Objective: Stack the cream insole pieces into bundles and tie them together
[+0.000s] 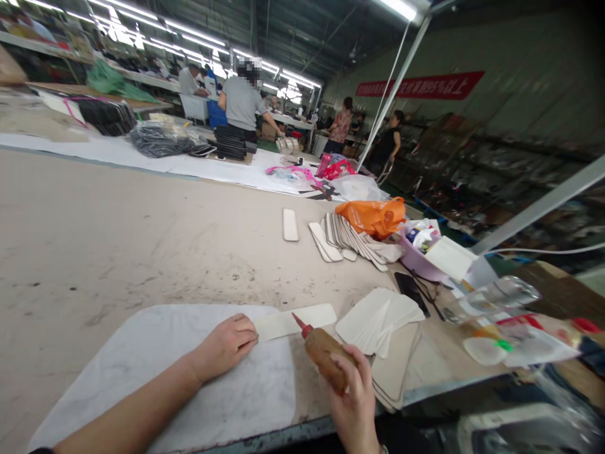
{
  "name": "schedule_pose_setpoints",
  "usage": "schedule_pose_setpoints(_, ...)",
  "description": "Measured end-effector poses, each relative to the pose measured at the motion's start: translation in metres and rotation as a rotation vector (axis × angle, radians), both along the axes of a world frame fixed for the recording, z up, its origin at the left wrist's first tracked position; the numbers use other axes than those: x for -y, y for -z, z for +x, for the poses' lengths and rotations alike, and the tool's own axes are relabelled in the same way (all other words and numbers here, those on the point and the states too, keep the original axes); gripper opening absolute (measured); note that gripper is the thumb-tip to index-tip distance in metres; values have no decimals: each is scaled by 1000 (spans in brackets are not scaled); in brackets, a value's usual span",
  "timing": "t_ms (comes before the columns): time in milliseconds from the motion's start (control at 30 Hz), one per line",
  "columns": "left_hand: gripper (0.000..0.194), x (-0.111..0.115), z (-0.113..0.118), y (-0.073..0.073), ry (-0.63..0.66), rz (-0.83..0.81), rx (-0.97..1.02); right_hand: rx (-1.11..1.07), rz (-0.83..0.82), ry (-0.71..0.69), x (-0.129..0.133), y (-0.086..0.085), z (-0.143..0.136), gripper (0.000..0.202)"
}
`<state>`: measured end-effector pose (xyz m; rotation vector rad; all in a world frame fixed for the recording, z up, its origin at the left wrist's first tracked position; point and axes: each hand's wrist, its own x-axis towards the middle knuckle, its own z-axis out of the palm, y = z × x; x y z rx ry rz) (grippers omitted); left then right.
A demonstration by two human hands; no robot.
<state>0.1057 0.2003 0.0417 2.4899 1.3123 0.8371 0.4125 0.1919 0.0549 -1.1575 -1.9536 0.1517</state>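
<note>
My right hand (353, 394) is wrapped round a squeeze bottle (327, 356) of brown liquid, likely glue, with a red pointed nozzle. The bottle is tilted, its tip over a cream strip (295, 320) with rounded corners. At the strip's left end my left hand (231, 343) is closed on its edge, fingers curled and pressed down. Beneath the strip and my left forearm lies a white sheet (198, 403). Just right of the bottle, thin cream pieces (378, 318) are fanned out, overlapping larger beige pieces (394, 372).
Padded cream pieces (350, 236) lie in a row beside an orange bag (373, 217); one separate piece (290, 225) sits left of them. A purple basin (420, 261), a phone (411, 292) and a clear bottle (494, 299) occupy the right side. Other people stand farther back.
</note>
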Motion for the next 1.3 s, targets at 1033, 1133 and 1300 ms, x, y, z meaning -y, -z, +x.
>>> schedule_pose_setpoints(1033, 20, -1, 3, 4, -30, 51, -18, 178, -36, -12, 17, -6, 12, 53)
schedule_pose_setpoints(1133, 20, -2, 3, 6, -34, 43, -28, 207, -21, 69, 9, -5, 25, 50)
schedule_pose_setpoints(1300, 19, -2, 4, 8, -30, 51, -39, 215, 8, 182, -1, -2, 37, 48)
